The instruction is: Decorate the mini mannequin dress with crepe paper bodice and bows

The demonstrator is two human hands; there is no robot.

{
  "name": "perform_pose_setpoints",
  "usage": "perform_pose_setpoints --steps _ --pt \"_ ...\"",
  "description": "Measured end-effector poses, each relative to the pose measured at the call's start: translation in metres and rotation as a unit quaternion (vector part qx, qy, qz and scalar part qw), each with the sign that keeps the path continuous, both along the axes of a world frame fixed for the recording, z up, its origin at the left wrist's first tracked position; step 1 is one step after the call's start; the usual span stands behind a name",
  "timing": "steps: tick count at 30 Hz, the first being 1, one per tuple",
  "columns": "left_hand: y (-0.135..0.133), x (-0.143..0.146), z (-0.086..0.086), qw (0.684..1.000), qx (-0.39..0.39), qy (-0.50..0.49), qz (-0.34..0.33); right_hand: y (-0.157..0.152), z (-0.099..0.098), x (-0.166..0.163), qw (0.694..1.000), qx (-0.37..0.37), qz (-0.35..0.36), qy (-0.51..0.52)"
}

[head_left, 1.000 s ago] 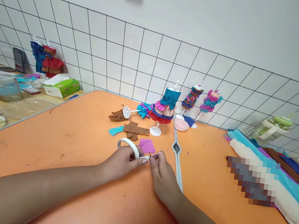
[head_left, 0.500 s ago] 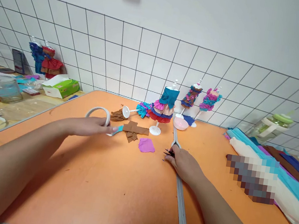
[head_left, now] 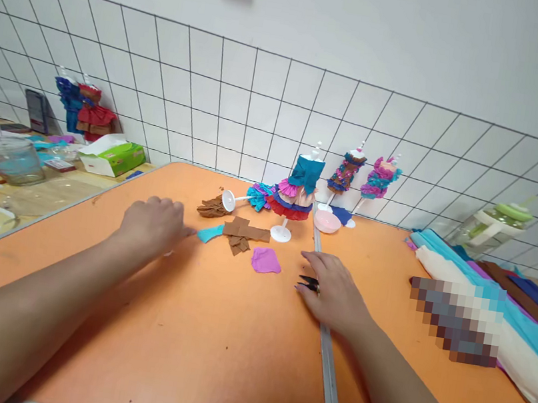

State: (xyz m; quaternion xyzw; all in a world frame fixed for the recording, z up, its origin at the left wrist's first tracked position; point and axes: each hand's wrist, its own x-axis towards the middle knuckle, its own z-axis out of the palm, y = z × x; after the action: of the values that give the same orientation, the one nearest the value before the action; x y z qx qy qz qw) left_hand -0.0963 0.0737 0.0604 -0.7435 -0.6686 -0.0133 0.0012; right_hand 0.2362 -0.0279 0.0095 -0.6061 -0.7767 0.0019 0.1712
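Toward the table's (head_left: 208, 340) far edge, the left hand (head_left: 154, 223) curls palm-down, its hold unclear, while the right hand (head_left: 334, 291) lies open, touching black scissors (head_left: 308, 283).

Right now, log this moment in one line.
left hand: knuckles up, grip hidden, beside teal scrap | right hand: flat over black snips | purple scrap: between hands

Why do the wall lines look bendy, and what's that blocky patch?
Head view: the wide lens bows the wall grid, most near the edges; a pixelated block hides part of the paper rolls; the top right corner is dark; lighting is soft.
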Motion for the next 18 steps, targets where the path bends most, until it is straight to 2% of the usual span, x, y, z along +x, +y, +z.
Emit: perform_pose_setpoints --steps 1,2,3,4,5,7,11,18 --pt "-0.008 0.010 0.001 0.996 0.074 -0.004 -0.041 -0.002 0.000 -0.010 0.999 0.011 0.042 -0.011" --pt "-0.017 0.021 -0.001 0.988 0.108 -0.022 -0.106 -0.004 -0.002 -0.021 0.996 0.011 0.081 -0.027" --pt "-0.026 0.033 -0.004 0.975 0.105 -0.046 -0.189 -0.005 -0.004 -0.032 0.994 0.002 0.104 -0.041" --pt "-0.034 0.044 -0.010 0.952 0.090 -0.071 -0.285 -0.005 -0.008 -0.041 0.992 -0.015 0.112 -0.049" --pt "-0.041 0.054 -0.017 0.927 0.079 -0.100 -0.353 -0.006 -0.011 -0.049 0.991 -0.038 0.119 -0.055" --pt "-0.051 0.070 -0.034 0.890 0.046 -0.147 -0.429 -0.008 -0.017 -0.058 0.987 -0.076 0.128 -0.062" --pt "-0.051 0.083 -0.057 0.882 0.010 -0.183 -0.435 -0.016 -0.017 -0.057 0.983 -0.102 0.135 -0.064" --pt "-0.046 0.085 -0.053 0.914 0.053 -0.118 -0.384 -0.031 -0.009 -0.062 0.978 -0.122 0.154 -0.062"
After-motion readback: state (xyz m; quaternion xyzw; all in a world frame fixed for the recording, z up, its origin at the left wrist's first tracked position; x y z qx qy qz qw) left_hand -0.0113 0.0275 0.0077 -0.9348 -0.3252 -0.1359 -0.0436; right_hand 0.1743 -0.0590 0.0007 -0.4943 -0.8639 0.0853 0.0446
